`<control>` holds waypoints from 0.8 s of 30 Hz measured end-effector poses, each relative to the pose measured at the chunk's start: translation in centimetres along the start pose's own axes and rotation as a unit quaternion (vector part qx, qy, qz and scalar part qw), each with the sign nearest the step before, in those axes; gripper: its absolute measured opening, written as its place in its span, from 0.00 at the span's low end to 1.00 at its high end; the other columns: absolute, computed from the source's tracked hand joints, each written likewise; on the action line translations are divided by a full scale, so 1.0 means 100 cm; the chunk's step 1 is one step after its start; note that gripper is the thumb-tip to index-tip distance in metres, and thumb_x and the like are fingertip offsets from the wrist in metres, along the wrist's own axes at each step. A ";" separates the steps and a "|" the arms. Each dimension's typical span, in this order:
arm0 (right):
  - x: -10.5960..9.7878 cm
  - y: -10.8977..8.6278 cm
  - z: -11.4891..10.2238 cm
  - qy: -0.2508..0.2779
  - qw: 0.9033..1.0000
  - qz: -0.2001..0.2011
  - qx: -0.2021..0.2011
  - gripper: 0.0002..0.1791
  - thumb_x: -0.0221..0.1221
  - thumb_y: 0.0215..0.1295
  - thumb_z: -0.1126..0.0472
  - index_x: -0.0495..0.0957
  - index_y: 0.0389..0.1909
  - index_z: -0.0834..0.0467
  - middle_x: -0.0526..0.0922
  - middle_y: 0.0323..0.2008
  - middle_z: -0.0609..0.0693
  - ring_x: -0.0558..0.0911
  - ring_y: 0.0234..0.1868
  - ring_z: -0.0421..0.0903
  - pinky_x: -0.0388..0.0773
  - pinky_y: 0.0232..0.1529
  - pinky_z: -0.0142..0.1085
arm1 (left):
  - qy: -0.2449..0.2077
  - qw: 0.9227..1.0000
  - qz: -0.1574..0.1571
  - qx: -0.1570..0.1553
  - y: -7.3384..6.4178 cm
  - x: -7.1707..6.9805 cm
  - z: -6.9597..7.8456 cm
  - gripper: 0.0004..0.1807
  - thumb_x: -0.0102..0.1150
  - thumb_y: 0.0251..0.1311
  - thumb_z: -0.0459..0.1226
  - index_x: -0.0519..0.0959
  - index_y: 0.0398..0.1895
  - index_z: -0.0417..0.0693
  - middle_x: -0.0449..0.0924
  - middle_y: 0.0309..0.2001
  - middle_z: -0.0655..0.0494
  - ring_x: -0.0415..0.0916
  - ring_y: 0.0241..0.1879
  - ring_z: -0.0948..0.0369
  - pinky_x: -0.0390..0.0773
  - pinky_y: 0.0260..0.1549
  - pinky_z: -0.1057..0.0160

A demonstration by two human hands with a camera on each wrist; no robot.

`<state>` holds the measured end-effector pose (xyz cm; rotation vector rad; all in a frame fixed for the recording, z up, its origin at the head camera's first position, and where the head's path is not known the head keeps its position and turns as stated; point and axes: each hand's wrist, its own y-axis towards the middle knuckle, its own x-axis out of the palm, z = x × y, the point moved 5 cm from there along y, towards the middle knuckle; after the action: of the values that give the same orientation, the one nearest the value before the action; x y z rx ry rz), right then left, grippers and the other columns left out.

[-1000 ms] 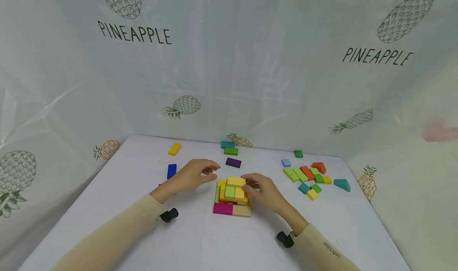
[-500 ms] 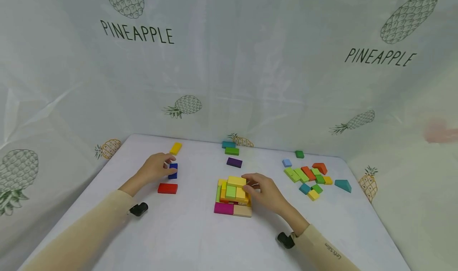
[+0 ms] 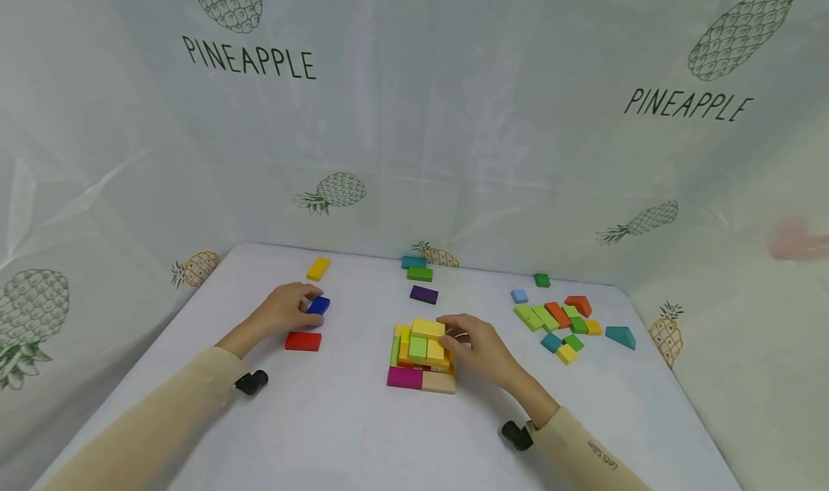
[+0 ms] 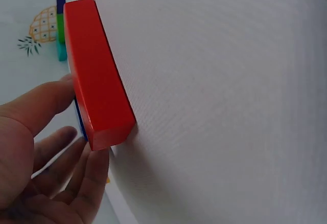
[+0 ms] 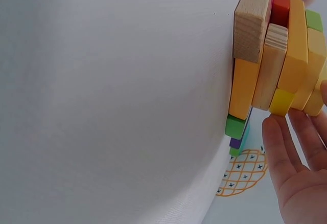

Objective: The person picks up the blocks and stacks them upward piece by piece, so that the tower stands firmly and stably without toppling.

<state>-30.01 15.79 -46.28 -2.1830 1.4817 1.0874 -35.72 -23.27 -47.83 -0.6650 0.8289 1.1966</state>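
Note:
My left hand (image 3: 283, 309) pinches a blue block (image 3: 319, 304) between thumb and fingers, at the left side of the table. Just in front of that hand lies a red block (image 3: 303, 341); in the left wrist view this red block (image 4: 97, 75) covers most of the blue one. A layered stack of coloured blocks (image 3: 405, 377) stands mid-table, topped by a yellow block (image 3: 428, 328). At the stack's right side is my right hand (image 3: 482, 347), thumb and fingertips at the end of the top yellow block. The right wrist view shows its extended fingers (image 5: 276, 139) right against the upper layers.
A yellow block (image 3: 318, 268) lies beyond my left hand. Teal, green and purple blocks (image 3: 424, 294) lie behind the stack. Several mixed blocks, with a teal triangle (image 3: 620, 337) among them, are scattered at right. A pineapple-print sheet (image 3: 427, 116) rises behind the table.
My left hand has moved from beside the stack leftward to the blue block and taken hold of it, and the block has turned. My right hand stays at the stack.

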 end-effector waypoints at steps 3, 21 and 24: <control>0.000 0.000 -0.001 -0.002 1.000 -0.001 0.000 0.22 0.66 0.75 0.59 0.80 0.67 0.55 0.86 0.54 0.46 0.85 0.53 0.44 0.86 0.55 0.38 | -0.009 1.000 -0.007 0.012 -0.001 0.001 0.002 0.32 0.76 0.63 0.40 0.78 0.70 0.42 0.84 0.59 0.44 0.82 0.54 0.48 0.87 0.53 0.49; 0.000 0.000 -0.001 0.000 1.000 -0.003 -0.003 0.23 0.66 0.75 0.59 0.79 0.68 0.56 0.86 0.54 0.46 0.85 0.53 0.44 0.86 0.56 0.39 | -0.001 0.997 0.017 0.075 -0.011 0.000 0.029 0.20 0.74 0.64 0.36 0.86 0.59 0.46 0.85 0.46 0.54 0.78 0.45 0.57 0.85 0.48 0.56; -0.001 0.000 -0.002 0.002 1.000 -0.003 -0.003 0.23 0.66 0.75 0.59 0.79 0.68 0.57 0.86 0.55 0.47 0.85 0.53 0.45 0.86 0.56 0.39 | -0.005 0.993 0.013 0.120 -0.015 0.002 0.060 0.20 0.75 0.64 0.36 0.87 0.59 0.49 0.86 0.48 0.57 0.80 0.46 0.60 0.86 0.50 0.55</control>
<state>-29.89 15.74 -46.10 -2.1932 1.4736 1.0874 -33.09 -18.68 -44.72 -0.4536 0.9579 1.1008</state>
